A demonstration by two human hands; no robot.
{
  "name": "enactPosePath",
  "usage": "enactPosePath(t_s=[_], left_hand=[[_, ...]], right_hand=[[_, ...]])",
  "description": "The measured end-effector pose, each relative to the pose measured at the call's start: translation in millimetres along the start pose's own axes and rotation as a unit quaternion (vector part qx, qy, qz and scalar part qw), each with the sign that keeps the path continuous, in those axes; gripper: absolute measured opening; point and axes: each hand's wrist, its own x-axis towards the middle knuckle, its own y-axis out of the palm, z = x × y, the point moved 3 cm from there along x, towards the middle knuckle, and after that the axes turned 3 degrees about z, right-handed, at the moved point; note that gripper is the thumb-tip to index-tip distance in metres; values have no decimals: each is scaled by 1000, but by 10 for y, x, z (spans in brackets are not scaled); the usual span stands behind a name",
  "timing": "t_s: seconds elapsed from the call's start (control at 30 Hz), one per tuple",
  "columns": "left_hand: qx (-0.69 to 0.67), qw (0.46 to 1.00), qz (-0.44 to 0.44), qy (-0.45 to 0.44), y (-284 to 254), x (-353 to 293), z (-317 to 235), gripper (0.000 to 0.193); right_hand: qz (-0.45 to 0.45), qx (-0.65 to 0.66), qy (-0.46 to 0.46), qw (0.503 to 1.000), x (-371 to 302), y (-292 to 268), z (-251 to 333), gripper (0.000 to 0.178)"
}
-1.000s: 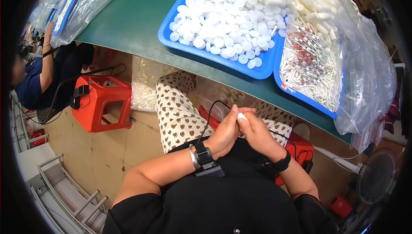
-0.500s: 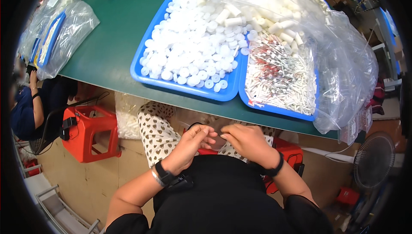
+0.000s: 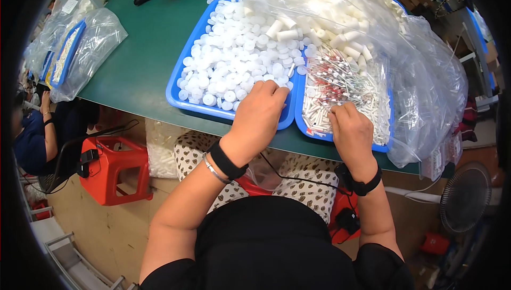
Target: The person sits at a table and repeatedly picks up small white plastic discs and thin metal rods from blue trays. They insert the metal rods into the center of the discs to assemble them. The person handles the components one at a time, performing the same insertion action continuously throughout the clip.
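My left hand (image 3: 255, 119) reaches over the front right corner of a blue tray (image 3: 199, 108) heaped with small white plastic discs (image 3: 223, 56). Its fingers are bent down together among the discs, and the tips are hidden. My right hand (image 3: 352, 133) is at the front of a second blue tray (image 3: 391, 143), which holds thin white sticks (image 3: 375, 122) and metal pins (image 3: 340, 77), some reddish. Thumb and fingers there are pinched together over the sticks. What either hand grips is too small or hidden to name.
Clear bags of cream-coloured cylinders (image 3: 340, 2) slump over both trays' far side. Another clear bag (image 3: 98, 48) lies on the green table's (image 3: 143, 58) left. A red stool (image 3: 120, 167), a fan (image 3: 466, 197) and a seated person (image 3: 34, 141) are around.
Both hands have risen from above my lap to the trays. My left hand has come to the discs, my right hand to the sticks and pins, moving apart.
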Motion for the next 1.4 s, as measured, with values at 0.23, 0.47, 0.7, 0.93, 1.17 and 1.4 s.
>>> enactPosePath(t_s=[0.23, 0.47, 0.7, 0.93, 1.17, 1.4], left_hand=[[8, 997, 3, -74, -15, 127, 44, 27], [-77, 991, -100, -50, 6, 206, 219, 18], [-364, 907, -90, -192, -133, 59, 78, 17], [-824, 468, 71, -312, 143, -605, -351, 27], [-859, 371, 31, -351, 259, -820, -442, 34], [-886, 308, -4, -345, 319, -847, -390, 33]], right_hand=[[-61, 79, -39, 994, -76, -106, -6, 8], [-94, 579, 167, 792, -267, -211, 7, 11], [-74, 750, 225, 617, -345, -121, 78, 14], [12, 803, 219, 554, -440, -71, 367, 14], [31, 742, 228, 630, -476, 48, 479, 14], [27, 664, 200, 720, -495, -10, 478, 13]])
